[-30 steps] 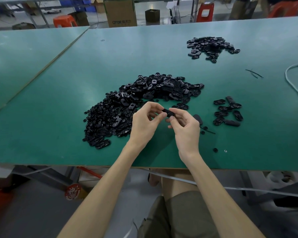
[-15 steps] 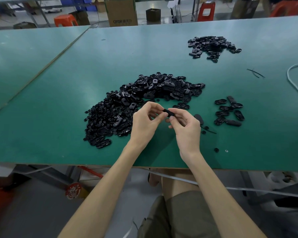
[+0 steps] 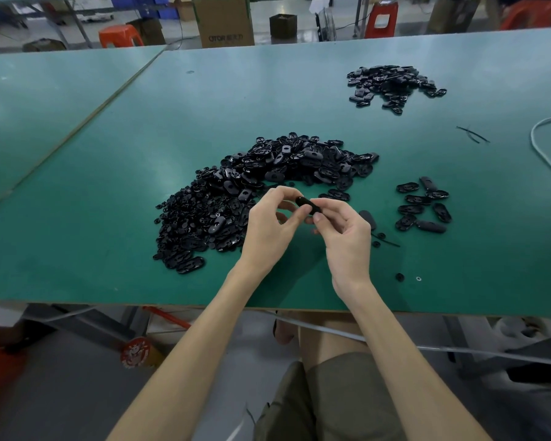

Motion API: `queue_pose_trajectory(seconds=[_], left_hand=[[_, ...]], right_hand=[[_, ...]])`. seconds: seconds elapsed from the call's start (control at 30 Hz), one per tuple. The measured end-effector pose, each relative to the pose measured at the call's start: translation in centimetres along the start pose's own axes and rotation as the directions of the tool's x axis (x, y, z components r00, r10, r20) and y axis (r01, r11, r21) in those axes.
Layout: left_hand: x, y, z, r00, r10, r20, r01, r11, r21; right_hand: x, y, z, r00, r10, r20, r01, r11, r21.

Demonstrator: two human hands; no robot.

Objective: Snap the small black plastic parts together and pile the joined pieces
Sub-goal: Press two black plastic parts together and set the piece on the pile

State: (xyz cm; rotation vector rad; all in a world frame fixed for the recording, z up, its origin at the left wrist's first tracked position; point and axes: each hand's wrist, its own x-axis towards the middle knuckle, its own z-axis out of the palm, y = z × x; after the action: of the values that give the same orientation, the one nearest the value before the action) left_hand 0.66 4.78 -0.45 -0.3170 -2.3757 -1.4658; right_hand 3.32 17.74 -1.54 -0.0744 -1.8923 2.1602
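Head: black part [image 3: 306, 204] half behind fingers [image 3: 333, 205]

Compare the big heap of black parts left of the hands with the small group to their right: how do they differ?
The big heap holds hundreds of parts piled on one another; the small group has under a dozen, lying flat and mostly apart. The big heap sprawls in a wide arc; the small group sits compact. Both are black plastic parts on the green table.
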Motion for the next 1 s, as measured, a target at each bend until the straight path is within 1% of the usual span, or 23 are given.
queue_pose_trajectory(seconds=[0.1, 0.2, 0.37, 0.5, 0.57, 0.63, 0.87, 1.0], left_hand=[[-0.11, -0.06, 0.1, 0.999, 0.04, -0.027, -0.04, 0.999, -0.01], [-0.11, -0.25, 0.08, 0.998, 0.028, -0.063, -0.033, 0.997, -0.069], [-0.14, -0.43, -0.05, 0.999, -0.021, -0.038, 0.014, 0.982, -0.187], [-0.1, -0.07, -0.08, 1.0, 0.006, -0.02, -0.009, 0.986, -0.165], [-0.08, -0.08, -0.13, 0.998, -0.03, -0.058, 0.02, 0.988, -0.156], [-0.02, -0.23, -0.27, 0.994, -0.082, -0.072, 0.067, 0.979, -0.192], [0.02, -0.57, -0.62, 1.0, -0.029, -0.005, 0.028, 0.979, -0.203], [0.14, -0.56, -0.43, 0.998, 0.005, 0.056, 0.008, 0.973, -0.23]], right_hand=[[0.04, 0.06, 0.04, 1.0, -0.014, 0.021, 0.016, 0.998, -0.068], [-0.01, 0.02, 0.1, 0.999, -0.049, 0.024, 0.052, 0.989, -0.139], [-0.05, -0.09, 0.21, 0.998, -0.034, 0.047, 0.039, 0.991, -0.126], [-0.13, -0.09, 0.27, 0.998, -0.03, 0.047, 0.035, 0.992, -0.125], [-0.12, -0.03, 0.24, 0.999, -0.028, 0.043, 0.033, 0.991, -0.129], [-0.11, 0.03, 0.2, 0.999, -0.028, 0.042, 0.033, 0.99, -0.135], [0.13, 0.36, 0.14, 1.0, 0.013, -0.023, -0.016, 0.993, -0.115], [0.12, 0.33, 0.1, 0.999, 0.003, -0.033, -0.006, 0.995, -0.1]])
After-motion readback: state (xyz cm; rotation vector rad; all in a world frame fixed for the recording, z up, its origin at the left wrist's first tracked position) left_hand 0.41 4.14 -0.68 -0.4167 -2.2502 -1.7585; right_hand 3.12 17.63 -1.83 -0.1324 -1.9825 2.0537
